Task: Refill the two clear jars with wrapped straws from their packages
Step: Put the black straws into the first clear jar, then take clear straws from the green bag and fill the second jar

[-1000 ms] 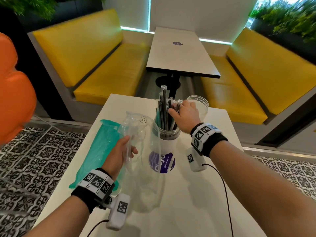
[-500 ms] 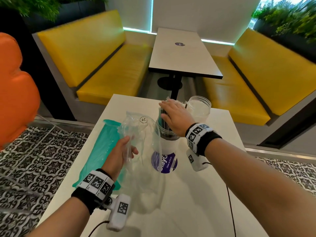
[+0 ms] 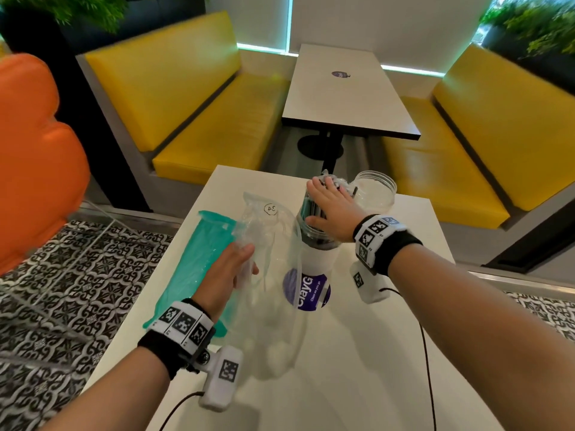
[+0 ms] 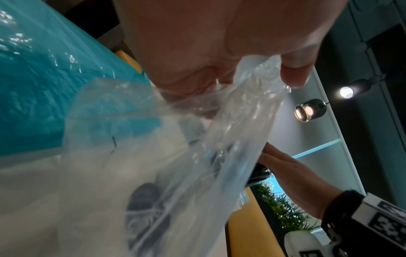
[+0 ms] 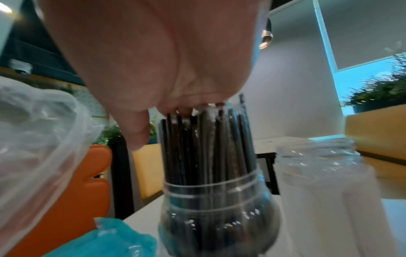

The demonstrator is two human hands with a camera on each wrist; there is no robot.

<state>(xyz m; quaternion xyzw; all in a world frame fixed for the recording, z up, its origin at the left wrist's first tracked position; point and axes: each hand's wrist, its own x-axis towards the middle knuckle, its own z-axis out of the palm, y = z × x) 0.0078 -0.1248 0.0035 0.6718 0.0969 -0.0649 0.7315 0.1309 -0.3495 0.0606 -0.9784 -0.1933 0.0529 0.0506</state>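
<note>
The white table (image 3: 357,353) fills the lower centre of the head view. The clear bag (image 3: 273,275), left of centre, is pinched by the left hand (image 3: 227,275); its contents are unreadable. The right hand (image 3: 331,209) lies flat on dark straws (image 5: 208,142) in the near jar (image 5: 219,217), hiding their tips. The second jar (image 3: 375,191) stands upper right.
</note>
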